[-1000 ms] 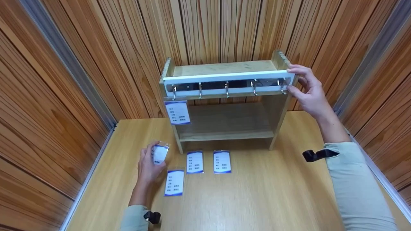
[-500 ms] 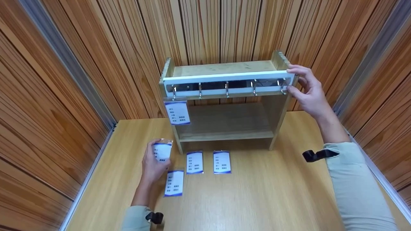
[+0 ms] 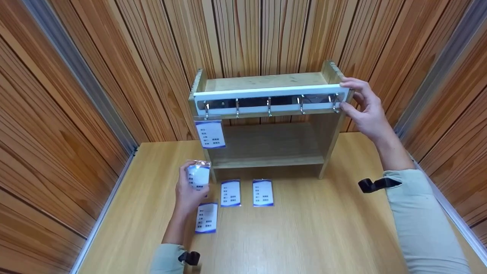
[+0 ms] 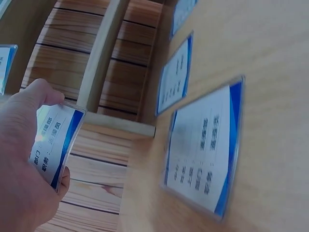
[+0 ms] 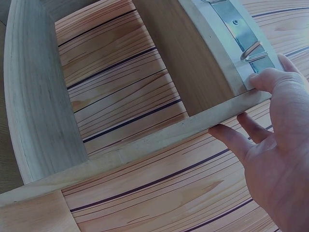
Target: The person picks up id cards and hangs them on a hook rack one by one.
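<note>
My left hand (image 3: 189, 196) holds a badge card (image 3: 198, 176) in a clear sleeve, white with blue trim, raised near the left leg of a small wooden shelf (image 3: 266, 163). In the left wrist view thumb and fingers grip the card (image 4: 55, 140) by its edges. My right hand (image 3: 366, 106) grips the right end of the white hook rail (image 3: 247, 91) across the shelf's top front. Fingers also touch the shelf's side panel (image 5: 145, 150) in the right wrist view. Another badge card (image 3: 210, 134) hangs from the leftmost metal hook (image 3: 206, 109).
Three badge cards lie flat on the wooden table: one (image 3: 206, 217) below the left hand, one (image 3: 230, 193) before the shelf and one (image 3: 263, 192) to its right. Several hooks line the rail. Wood-plank walls (image 3: 258, 34) stand behind and at both sides.
My left hand has moved up and to the right with its badge card, which has turned to face the head camera more. The right hand stays at the rail's end.
</note>
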The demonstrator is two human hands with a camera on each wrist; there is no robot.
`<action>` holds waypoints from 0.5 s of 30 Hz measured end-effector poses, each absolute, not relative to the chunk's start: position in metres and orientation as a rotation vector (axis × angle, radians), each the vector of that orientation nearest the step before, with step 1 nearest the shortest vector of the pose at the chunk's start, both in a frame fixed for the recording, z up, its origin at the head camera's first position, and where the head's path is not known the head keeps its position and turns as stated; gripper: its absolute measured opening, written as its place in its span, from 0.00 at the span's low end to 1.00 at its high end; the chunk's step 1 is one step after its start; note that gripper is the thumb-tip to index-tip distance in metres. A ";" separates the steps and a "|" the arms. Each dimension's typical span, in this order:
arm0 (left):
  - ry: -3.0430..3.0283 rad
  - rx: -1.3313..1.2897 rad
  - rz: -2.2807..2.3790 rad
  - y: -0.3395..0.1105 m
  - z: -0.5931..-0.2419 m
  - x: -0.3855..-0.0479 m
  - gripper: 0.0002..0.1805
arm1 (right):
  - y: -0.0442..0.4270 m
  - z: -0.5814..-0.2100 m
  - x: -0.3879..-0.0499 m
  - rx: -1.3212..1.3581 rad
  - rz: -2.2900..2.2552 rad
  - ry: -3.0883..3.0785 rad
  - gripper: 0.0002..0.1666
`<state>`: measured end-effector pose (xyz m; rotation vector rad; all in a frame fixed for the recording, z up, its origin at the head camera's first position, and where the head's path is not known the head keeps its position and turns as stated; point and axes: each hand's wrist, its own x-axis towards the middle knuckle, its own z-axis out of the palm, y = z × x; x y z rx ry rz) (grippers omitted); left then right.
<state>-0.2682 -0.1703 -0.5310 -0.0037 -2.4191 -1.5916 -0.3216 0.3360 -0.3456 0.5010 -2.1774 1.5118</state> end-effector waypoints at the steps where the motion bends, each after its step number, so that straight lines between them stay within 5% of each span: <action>1: -2.400 -0.018 -1.599 -0.169 -0.531 -0.268 0.50 | 0.336 -0.345 -0.322 0.502 1.510 -2.179 0.29; 15: -2.293 -0.118 -1.558 -0.139 -0.519 -0.260 0.47 | 0.336 -0.346 -0.321 0.513 1.526 -2.166 0.29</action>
